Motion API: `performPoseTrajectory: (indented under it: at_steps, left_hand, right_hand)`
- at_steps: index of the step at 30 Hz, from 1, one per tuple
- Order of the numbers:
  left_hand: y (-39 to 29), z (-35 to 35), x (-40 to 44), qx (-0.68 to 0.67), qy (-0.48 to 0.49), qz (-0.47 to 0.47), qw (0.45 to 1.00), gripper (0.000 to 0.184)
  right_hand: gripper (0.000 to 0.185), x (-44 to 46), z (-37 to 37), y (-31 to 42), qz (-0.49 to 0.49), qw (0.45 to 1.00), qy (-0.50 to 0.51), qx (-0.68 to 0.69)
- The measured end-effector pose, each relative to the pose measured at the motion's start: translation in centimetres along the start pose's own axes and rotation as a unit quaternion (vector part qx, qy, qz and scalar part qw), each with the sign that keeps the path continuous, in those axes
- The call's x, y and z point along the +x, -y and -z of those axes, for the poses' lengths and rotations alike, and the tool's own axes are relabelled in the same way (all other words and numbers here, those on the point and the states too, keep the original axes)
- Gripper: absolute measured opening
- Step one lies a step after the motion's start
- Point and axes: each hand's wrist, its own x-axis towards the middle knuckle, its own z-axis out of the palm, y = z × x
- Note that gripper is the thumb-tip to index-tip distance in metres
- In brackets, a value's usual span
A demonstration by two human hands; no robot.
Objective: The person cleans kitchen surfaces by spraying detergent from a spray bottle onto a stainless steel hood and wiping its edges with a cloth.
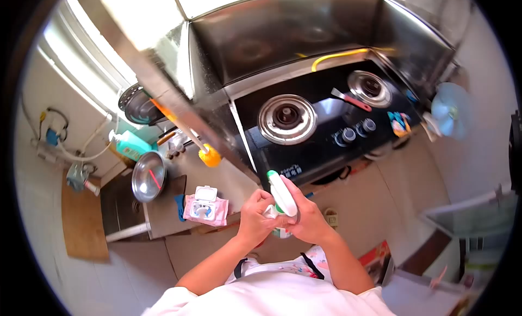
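Note:
In front of my body I hold a spray bottle with a white and green trigger head (282, 194). My right hand (309, 218) is wrapped round its head and neck from the right. My left hand (255, 217) closes on it from the left, its fingers bent by the trigger and neck. Most of the bottle's body is hidden under both hands. Just beyond the bottle's head lies the front edge of the black gas stove (326, 125). Left of my left hand, a pink pack of wipes (222, 211) with its white lid raised rests on the counter.
A red-handled scraper (356, 102) and a colourful packet (399, 124) lie on the stove. An orange-headed brush (209, 156) leans at the partition. A metal bowl (148, 177), a green bottle (132, 145) and a blue cloth-like item (180, 207) are on the left. A blue bag (451, 110) hangs right.

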Motion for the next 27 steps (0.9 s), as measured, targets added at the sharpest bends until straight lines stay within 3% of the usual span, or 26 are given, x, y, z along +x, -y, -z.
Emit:
performPoseTrajectory:
  at_steps: [3,5,7,8,10,12,14,16,17,19,20,21,23,25,27]
  left_hand:
    - [-1.8,-4.4,3.4,0.028,-0.037,0.033,0.998,0.043]
    - [-3.3,-6.6,5.1,0.068,-0.05,0.056,0.995,0.044]
    - [-4.7,-8.7,7.1,-0.119,-0.098,0.151,0.976,0.042]
    - [-4.7,-9.1,7.4,-0.084,-0.079,0.185,0.976,0.041]
    - [-4.8,-10.0,7.5,-0.116,-0.11,0.21,0.965,0.045]
    - [-4.4,-10.6,7.1,-0.219,-0.14,0.241,0.935,0.056]
    - [-3.7,-10.6,6.2,-0.317,-0.166,0.262,0.896,0.05]
    - [-2.2,-10.4,5.5,-0.421,-0.187,0.258,0.849,0.042]
    - [-1.6,-10.5,5.2,-0.424,-0.185,0.262,0.847,0.042]
    - [0.3,-10.9,4.8,-0.409,-0.279,0.32,0.808,0.041]
    - [0.7,-10.7,4.6,-0.405,-0.268,0.34,0.806,0.03]
    - [0.9,-10.6,4.5,-0.409,-0.274,0.345,0.8,0.03]
    - [0.7,-10.4,4.7,-0.385,-0.228,0.363,0.817,0.023]
    - [0.8,-10.9,4.6,-0.38,-0.265,0.351,0.814,0.025]
    - [0.7,-11.2,5.7,-0.219,-0.357,0.298,0.858,0.022]
  right_hand:
    - [0.086,3.1,5.0,-2.9,0.09,0.995,0.01,0.036]
    - [0.081,5.1,8.4,-3.5,0.054,0.992,0.06,0.092]
    - [0.081,6.8,11.3,-4.3,0.022,0.99,0.111,0.082]
    - [0.081,7.7,12.5,-4.2,0.024,0.988,0.121,0.091]
    - [0.083,8.8,13.7,-3.9,-0.035,0.989,0.139,0.034]
    - [0.081,9.8,13.9,-4.5,-0.013,0.992,0.117,0.044]
    - [0.078,10.3,13.8,-5.4,0.006,0.992,0.108,0.059]
    - [0.067,10.4,13.3,-6.2,-0.06,0.981,0.102,0.153]
    - [0.067,10.3,12.9,-6.3,-0.066,0.981,0.101,0.151]
    - [0.06,10.7,11.9,-6.4,-0.028,0.995,0.072,0.063]
    - [0.052,11.1,11.1,-6.6,0.025,0.996,0.05,0.074]
    - [0.052,11.2,10.8,-6.5,0.019,0.996,0.058,0.071]
    - [0.044,11.7,10.5,-5.4,-0.092,0.981,0.079,0.15]
    - [0.045,12.5,10.5,-4.3,-0.068,0.984,0.103,0.13]
    - [0.047,13.7,10.2,-4.0,0.009,0.987,0.112,0.119]
